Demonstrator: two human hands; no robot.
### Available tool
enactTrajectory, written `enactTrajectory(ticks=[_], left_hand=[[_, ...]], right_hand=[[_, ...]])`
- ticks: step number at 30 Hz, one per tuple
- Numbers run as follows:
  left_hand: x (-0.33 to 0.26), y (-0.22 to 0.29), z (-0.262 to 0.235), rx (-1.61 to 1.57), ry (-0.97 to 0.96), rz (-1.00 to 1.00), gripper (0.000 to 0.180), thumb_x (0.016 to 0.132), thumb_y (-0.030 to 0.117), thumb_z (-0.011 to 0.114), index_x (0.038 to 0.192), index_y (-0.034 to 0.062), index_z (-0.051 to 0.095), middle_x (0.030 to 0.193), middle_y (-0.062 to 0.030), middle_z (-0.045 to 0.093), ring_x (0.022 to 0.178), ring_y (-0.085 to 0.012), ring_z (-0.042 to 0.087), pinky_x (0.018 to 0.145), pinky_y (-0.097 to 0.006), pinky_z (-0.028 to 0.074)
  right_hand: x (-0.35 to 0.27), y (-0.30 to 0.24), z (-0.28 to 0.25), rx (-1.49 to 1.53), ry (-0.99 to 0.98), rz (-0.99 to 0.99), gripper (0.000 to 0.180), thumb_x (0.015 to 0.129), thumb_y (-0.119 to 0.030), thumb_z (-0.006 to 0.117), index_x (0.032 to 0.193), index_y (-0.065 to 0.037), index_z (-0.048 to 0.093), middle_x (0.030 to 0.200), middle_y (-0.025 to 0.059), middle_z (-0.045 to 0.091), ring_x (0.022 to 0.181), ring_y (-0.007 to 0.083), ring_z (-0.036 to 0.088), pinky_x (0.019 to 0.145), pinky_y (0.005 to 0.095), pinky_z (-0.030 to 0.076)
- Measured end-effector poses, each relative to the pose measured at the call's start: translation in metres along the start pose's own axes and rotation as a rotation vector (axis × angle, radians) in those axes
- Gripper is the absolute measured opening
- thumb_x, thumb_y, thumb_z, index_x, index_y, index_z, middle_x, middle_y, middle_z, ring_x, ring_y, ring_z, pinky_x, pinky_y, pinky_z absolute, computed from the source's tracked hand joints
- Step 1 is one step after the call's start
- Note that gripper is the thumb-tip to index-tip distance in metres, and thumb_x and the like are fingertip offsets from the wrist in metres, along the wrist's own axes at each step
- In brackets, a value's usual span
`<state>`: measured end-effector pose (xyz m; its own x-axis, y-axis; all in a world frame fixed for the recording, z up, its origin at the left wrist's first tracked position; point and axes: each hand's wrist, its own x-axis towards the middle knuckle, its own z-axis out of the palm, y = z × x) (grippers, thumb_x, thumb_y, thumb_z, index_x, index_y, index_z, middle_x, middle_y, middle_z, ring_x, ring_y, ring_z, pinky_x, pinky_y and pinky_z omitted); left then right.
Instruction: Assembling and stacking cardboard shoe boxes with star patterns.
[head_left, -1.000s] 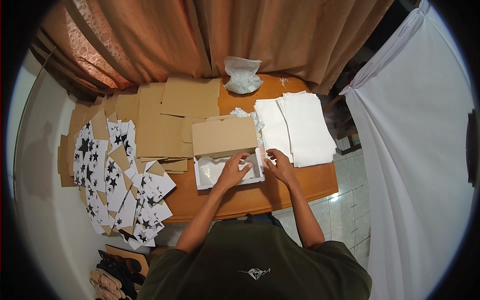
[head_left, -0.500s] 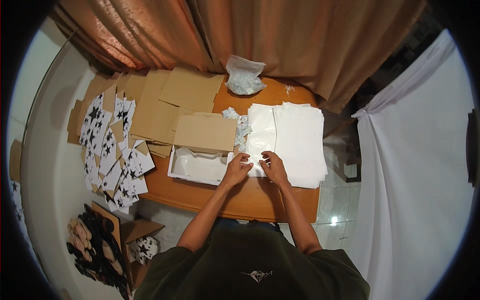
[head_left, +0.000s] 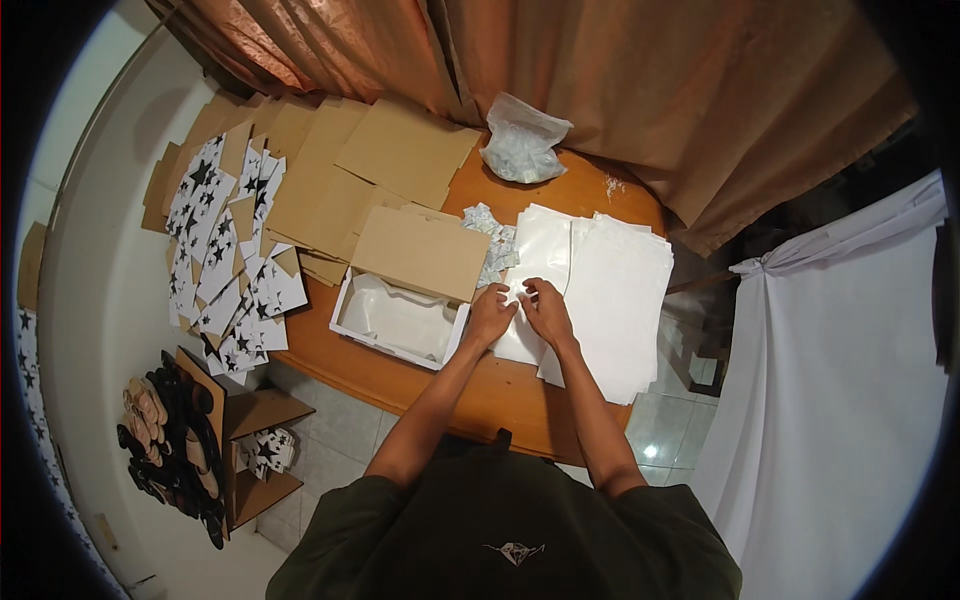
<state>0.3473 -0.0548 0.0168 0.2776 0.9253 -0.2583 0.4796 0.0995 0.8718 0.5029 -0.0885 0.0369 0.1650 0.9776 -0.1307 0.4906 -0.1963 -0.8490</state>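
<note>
Both hands meet at the near left edge of a stack of white sheets [head_left: 610, 290] on the round wooden desk [head_left: 480, 385]. The left hand [head_left: 490, 315] and the right hand [head_left: 545, 312] sit side by side, almost touching, their fingertips pinched narrow on the edge of the top sheet – a small bit of white shows between them, though what exactly the grip closes on is too small to tell.

The stack is a broad, pale rectangle, its long axis running from the near desk edge away toward the curtain [head_left: 600, 90], slightly fanned so that the sheet edges step out to the right.

Just left of the hands lies an open white box [head_left: 395, 320], shallow and rectangular, with white lining inside; its brown cardboard lid [head_left: 420, 252] stands tilted up at the far side. Its long axis runs left to right, angled a little.

Beyond the lid, a small heap of star-printed scraps [head_left: 490, 235] lies between box and sheets. Farther back, by the curtain, stands a clear plastic bag [head_left: 520, 145] of pale pieces.

To the left, flat brown cardboard blanks [head_left: 345, 170] overlap in a wide spread – past them, white flattened cartons printed with black stars [head_left: 225, 260] trail down the left side. Below, on the floor, a low cardboard shelf [head_left: 255, 415] stands beside a row of sandals [head_left: 165, 430].
</note>
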Motion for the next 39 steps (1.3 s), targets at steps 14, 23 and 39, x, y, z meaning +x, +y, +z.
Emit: enactTrajectory(ticks=[14,23,39], left_hand=[[0.055,-0.036,0.036,0.063,0.117,0.016,0.053,0.09,0.0,0.054,0.141,-0.0034,0.04,0.13,-0.0335,0.053,0.118,-0.0475,0.056,0.105,-0.053,0.042],[0.056,-0.038,0.041,0.054,0.143,-0.001,0.055,0.092,0.002,0.057,0.144,0.0008,0.039,0.125,-0.0237,0.056,0.115,-0.037,0.057,0.1,-0.045,0.046],[-0.035,0.034,-0.031,-0.44,-0.035,-0.136,0.02,0.096,0.011,0.069,0.113,0.0002,0.067,0.096,-0.0048,0.065,0.081,-0.0101,0.064,0.068,-0.025,0.057]], right_hand=[[0.081,0.019,0.021,-0.303,-0.008,-0.216,0.038,0.083,-0.002,0.068,0.121,-0.005,0.066,0.11,0.0169,0.062,0.103,0.0363,0.062,0.086,0.0444,0.053],[0.083,0.029,0.027,-0.267,0.129,-0.215,0.02,0.088,-0.009,0.07,0.106,-0.001,0.073,0.099,0.0177,0.066,0.095,0.0358,0.064,0.082,0.0425,0.053],[-0.03,-0.036,-0.008,0.322,-0.055,0.08,0.023,0.097,-0.016,0.068,0.107,0.005,0.072,0.085,0.0085,0.073,0.075,0.0125,0.068,0.071,0.0264,0.054]])
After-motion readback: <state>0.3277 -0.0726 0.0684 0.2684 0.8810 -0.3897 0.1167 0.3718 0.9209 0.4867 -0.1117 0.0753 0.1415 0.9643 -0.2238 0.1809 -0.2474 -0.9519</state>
